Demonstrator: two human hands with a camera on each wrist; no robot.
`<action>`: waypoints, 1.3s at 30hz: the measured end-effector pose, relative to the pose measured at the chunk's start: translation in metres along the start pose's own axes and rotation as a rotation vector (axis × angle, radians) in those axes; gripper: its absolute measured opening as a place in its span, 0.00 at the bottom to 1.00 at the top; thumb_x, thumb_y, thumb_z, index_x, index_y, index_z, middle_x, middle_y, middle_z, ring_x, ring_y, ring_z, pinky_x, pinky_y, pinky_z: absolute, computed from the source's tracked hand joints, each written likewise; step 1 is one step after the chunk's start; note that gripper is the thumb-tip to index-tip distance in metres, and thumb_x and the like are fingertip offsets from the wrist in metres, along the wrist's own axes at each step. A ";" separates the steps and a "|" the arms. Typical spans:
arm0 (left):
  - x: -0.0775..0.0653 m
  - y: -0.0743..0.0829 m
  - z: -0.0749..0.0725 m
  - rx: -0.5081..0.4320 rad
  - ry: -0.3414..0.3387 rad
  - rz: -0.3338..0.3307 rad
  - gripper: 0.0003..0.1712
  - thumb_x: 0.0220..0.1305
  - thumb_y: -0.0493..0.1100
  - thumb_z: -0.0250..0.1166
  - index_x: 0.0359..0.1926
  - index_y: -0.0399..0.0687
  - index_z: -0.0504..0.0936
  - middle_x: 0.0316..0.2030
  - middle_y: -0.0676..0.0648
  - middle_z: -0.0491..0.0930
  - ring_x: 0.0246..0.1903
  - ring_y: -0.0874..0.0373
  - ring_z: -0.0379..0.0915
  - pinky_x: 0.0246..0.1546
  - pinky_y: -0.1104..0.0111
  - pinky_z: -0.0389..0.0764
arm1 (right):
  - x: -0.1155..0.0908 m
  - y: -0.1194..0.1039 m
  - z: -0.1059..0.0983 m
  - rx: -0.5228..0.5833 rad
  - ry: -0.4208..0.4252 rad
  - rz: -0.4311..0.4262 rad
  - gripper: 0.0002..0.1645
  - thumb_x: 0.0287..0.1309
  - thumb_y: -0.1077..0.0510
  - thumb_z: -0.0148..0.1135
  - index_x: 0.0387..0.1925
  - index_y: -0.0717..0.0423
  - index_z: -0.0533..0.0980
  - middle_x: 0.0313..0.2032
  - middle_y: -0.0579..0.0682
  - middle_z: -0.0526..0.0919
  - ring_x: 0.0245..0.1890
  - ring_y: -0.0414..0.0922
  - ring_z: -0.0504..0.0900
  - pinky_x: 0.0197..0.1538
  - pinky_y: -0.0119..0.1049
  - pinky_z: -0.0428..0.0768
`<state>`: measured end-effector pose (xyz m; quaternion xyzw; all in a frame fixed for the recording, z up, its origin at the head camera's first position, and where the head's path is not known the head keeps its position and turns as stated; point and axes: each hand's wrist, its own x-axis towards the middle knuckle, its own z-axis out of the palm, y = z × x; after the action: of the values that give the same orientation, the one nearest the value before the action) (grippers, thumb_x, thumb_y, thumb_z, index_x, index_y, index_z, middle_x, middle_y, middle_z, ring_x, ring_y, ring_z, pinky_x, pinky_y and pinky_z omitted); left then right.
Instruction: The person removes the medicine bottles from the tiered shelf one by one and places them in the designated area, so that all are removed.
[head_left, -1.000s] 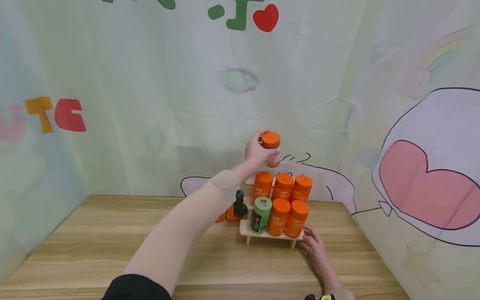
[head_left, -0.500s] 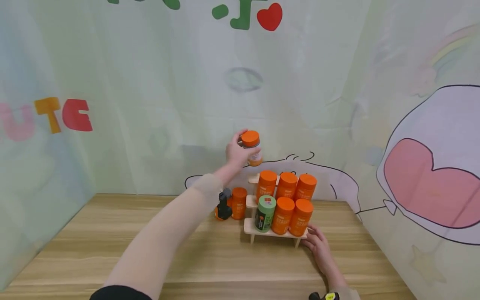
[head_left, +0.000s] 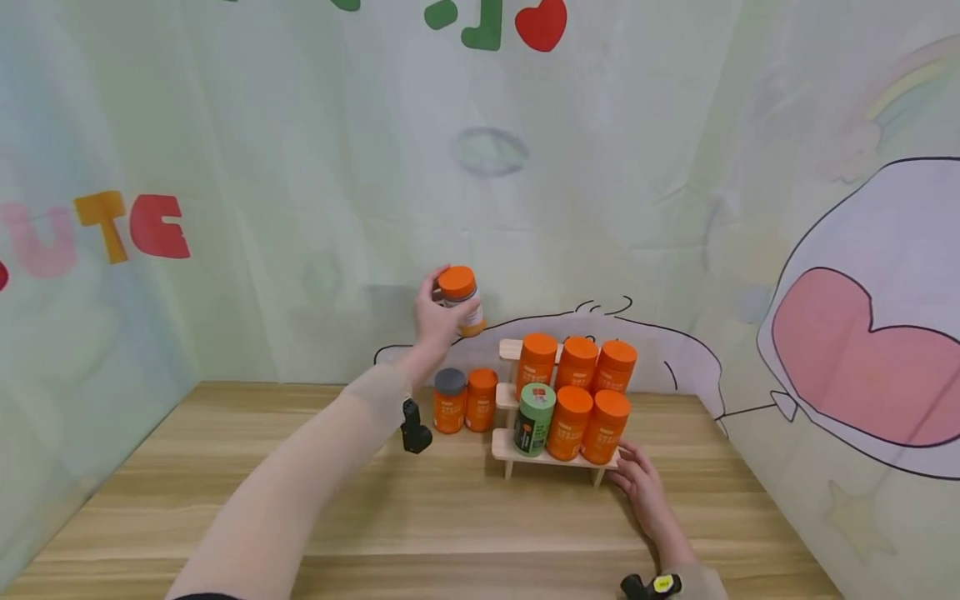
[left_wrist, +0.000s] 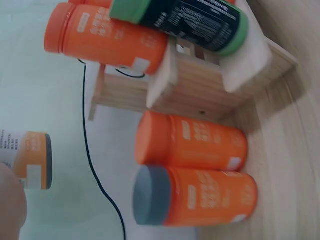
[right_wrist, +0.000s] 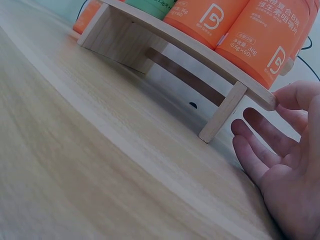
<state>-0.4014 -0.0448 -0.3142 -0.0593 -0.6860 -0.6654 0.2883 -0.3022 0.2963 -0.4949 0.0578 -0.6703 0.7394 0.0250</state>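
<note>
My left hand (head_left: 438,321) grips an orange-lidded vitamin bottle (head_left: 462,304) with a white label, upright in the air before the backdrop. In the left wrist view, this bottle (left_wrist: 34,160) shows only partly, beside a blurred piece of the hand. Below it on the table stand a grey-lidded orange bottle (head_left: 449,402) and an orange-lidded bottle (head_left: 481,402), side by side. To their right is a stepped wooden rack (head_left: 504,444). My right hand (head_left: 641,483) pinches the right end of its lowest shelf; in the right wrist view, the hand's (right_wrist: 295,165) other fingers hang loosely below.
A green bottle (head_left: 535,421) and several orange bottles (head_left: 570,423) fill the rack's lower and middle steps. The wood-grained table (head_left: 420,517) meets a printed cloth backdrop (head_left: 337,250) behind and on both sides.
My left hand has carried the bottle leftward, from above the rack to above the two table bottles, which have come into fuller view. The right hand stays at the rack's end.
</note>
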 end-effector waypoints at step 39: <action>-0.052 -0.092 -0.068 0.115 0.063 -0.107 0.40 0.51 0.31 0.72 0.66 0.38 0.68 0.61 0.34 0.70 0.55 0.38 0.69 0.59 0.48 0.71 | -0.001 -0.003 0.001 -0.010 0.013 0.003 0.15 0.71 0.62 0.44 0.50 0.40 0.71 0.46 0.44 0.72 0.43 0.33 0.79 0.49 0.27 0.80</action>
<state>-0.3794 -0.1030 -0.4231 0.0148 -0.7161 -0.6407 0.2766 -0.3012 0.2952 -0.4922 0.0520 -0.6740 0.7363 0.0286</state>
